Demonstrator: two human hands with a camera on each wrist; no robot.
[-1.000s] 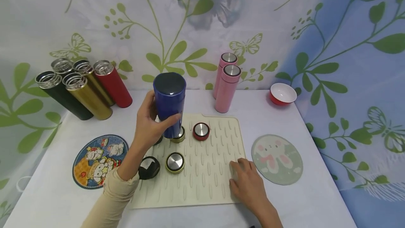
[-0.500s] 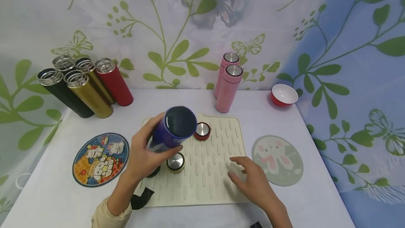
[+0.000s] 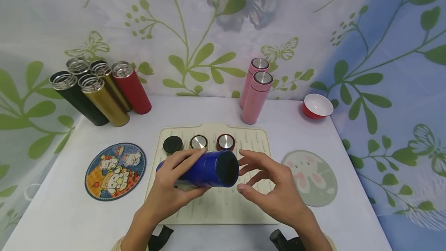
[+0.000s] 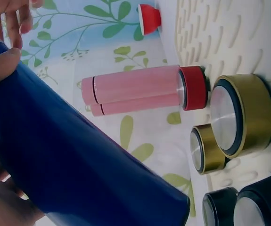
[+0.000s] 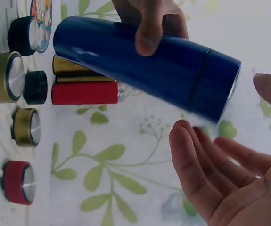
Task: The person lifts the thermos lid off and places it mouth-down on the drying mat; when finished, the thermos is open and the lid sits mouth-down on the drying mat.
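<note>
My left hand (image 3: 170, 191) grips a blue thermos flask (image 3: 205, 169) round its body, holding it tilted nearly level above a cream ribbed mat (image 3: 223, 210). Its capped end (image 5: 215, 89), with a seam line below the cap, points to the right. Close by that end is my right hand (image 3: 278, 183), fingers spread and slightly bent, a small gap from the cap. Behind the flask on the mat sit a black lid (image 3: 172, 144), a gold lid (image 3: 199, 142) and a red lid (image 3: 225, 141). Another gold lid (image 4: 243, 115) shows in the left wrist view; the flask hides it from the head camera.
At the back left stand several lidless flasks: dark green (image 3: 80, 98), gold (image 3: 106, 102) and red (image 3: 134, 90) among them. Two lidded pink flasks (image 3: 256, 102) stand at the back, near a red bowl (image 3: 317, 107). Round mats lie left (image 3: 115, 171) and right (image 3: 313, 179).
The blue flask has gone from upright to nearly level, lowered and brought right. My right hand has lifted off the mat's right side and come to the flask's capped end.
</note>
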